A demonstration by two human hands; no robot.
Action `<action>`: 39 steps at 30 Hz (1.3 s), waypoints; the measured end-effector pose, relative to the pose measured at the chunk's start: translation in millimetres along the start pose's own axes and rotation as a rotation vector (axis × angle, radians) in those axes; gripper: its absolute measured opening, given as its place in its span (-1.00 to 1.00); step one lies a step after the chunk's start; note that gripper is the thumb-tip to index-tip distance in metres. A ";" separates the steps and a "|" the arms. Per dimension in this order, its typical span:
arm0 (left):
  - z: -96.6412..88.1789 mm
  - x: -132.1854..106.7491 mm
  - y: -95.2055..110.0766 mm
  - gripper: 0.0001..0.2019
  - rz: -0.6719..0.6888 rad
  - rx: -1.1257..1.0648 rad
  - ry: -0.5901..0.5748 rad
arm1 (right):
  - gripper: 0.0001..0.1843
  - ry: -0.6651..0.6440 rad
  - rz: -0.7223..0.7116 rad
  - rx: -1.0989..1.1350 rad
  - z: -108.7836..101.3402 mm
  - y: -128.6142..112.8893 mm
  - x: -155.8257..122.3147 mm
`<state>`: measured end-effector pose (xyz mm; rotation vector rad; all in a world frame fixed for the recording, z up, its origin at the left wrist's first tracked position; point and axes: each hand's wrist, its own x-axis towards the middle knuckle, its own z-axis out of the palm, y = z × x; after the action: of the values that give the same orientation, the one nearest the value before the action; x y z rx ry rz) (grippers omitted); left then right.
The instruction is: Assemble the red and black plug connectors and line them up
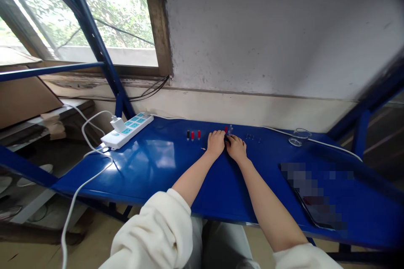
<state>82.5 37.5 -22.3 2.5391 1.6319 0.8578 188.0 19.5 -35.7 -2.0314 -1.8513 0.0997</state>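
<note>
Both my hands meet over the middle of the blue table. My left hand (216, 142) is closed, its fingers curled toward the right one. Fingers bent inward, my right hand (237, 148) is also closed. Pinched between them is a small black piece (226, 138), mostly hidden by the fingers. Just beyond the fingertips stand a small red-capped piece (226, 129) and clear small pieces (230, 127). Left of my hands are a black-topped cylinder (188, 135) and two red-topped ones, a nearer red cylinder (192, 135) and a farther red cylinder (198, 134). A tiny pale item (203, 149) lies near my left wrist.
A white power strip (128, 131) with a plugged-in adapter (118, 123) lies at the left, its cable trailing off the edge. Tiny thin parts (249, 136) lie to the right. Farther right are clear glasses (296, 141) and a dark flat device (311, 195), partly pixelated.
</note>
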 end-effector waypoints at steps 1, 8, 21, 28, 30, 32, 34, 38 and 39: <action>-0.8 -1.2 -0.6 -0.78 -0.013 -0.024 0.025 | -0.56 0.001 -0.002 -0.001 0.5 0.3 0.2; -1.6 -5.9 -9.9 -0.82 -0.079 -0.322 0.244 | -0.58 0.017 -0.013 0.021 0.6 0.9 0.5; -1.1 -3.8 -15.6 -0.85 -0.141 -0.589 0.398 | -0.55 -0.045 -0.019 -0.004 -2.8 0.9 0.7; -1.9 -6.2 -14.6 -0.86 -0.186 -0.623 0.407 | -0.54 -0.064 -0.013 -0.036 -2.1 1.6 2.4; -3.8 -8.9 -12.6 -0.87 -0.194 -0.630 0.392 | -0.53 -0.070 -0.014 -0.039 -2.1 1.6 2.8; -6.6 -12.9 -11.0 -0.88 -0.196 -0.645 0.369 | -0.53 -0.074 -0.014 -0.047 -2.1 1.5 3.2; -9.8 -18.2 -10.5 -0.88 -0.194 -0.665 0.357 | -0.53 -0.073 -0.013 -0.058 -1.9 1.5 3.4; -17.1 -32.0 -15.1 -0.87 -0.210 -0.692 0.355 | -0.52 -0.072 -0.019 -0.055 -1.4 1.5 3.5; -19.4 -35.7 -17.0 -0.87 -0.216 -0.698 0.352 | -0.52 -0.076 -0.021 -0.047 -1.5 1.5 3.2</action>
<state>48.5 9.8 -26.4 1.7780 1.3043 1.5686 190.2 22.2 -34.1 -2.0660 -1.9378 0.1305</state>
